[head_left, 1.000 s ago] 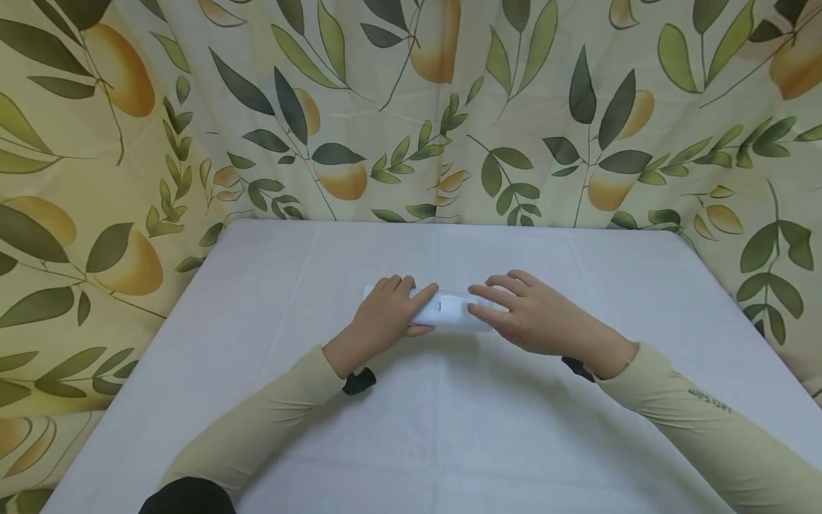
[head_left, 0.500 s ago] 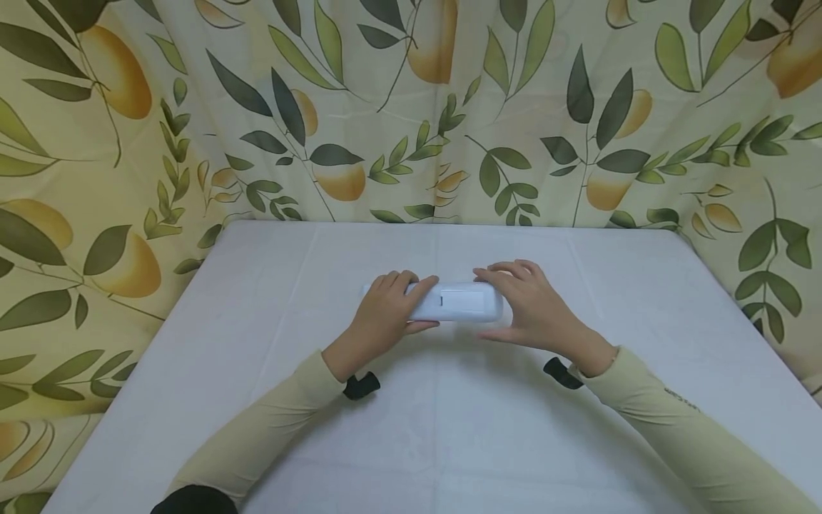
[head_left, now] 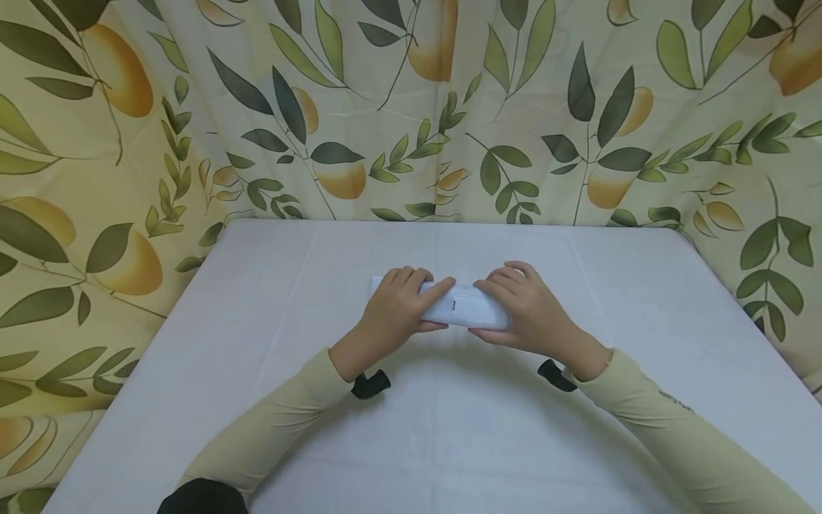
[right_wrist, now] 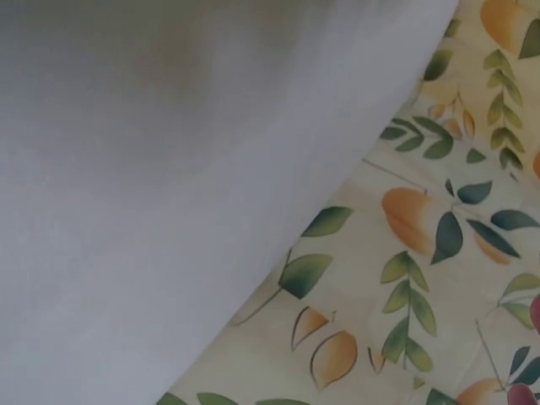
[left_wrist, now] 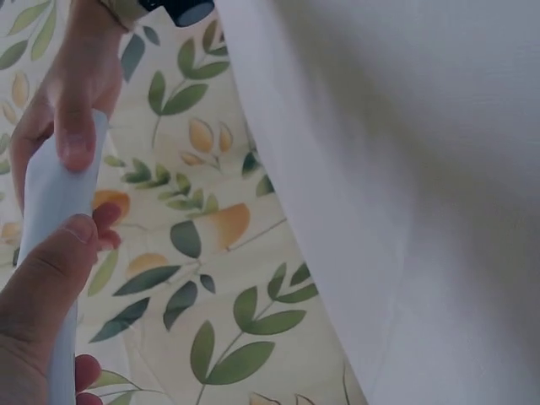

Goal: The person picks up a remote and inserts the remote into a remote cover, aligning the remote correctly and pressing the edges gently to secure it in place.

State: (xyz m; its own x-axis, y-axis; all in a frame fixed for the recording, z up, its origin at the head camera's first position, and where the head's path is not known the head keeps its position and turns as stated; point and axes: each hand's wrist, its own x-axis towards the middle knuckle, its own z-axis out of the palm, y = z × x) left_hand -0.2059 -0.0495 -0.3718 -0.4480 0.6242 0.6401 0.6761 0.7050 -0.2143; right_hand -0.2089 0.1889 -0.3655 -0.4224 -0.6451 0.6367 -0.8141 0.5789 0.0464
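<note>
A long white remote control point(head_left: 474, 309), its back with a rectangular battery cover and a small dark latch mark facing up, is held between both hands over the table. My left hand point(head_left: 394, 303) grips its left part, thumb on the upper face and fingers at the edges. My right hand point(head_left: 533, 310) holds the right end between thumb and fingers, covering that tip. The left wrist view shows the remote edge-on, with the left thumb point(left_wrist: 46, 274) along it and the right hand at the far end. Only fingertips point(right_wrist: 521, 394) enter the right wrist view.
A white cloth covers the table point(head_left: 411, 442), and soft shadows of the arms fall on it. Behind and to both sides hangs a curtain point(head_left: 398, 114) printed with leaves and orange fruit. A dark wrist camera point(head_left: 371, 385) sits under the left wrist.
The right hand's fingers lifted off the battery cover, spread around the right end, then closed onto it. The left hand and the remote have shifted slightly right, and the remote has tilted a little.
</note>
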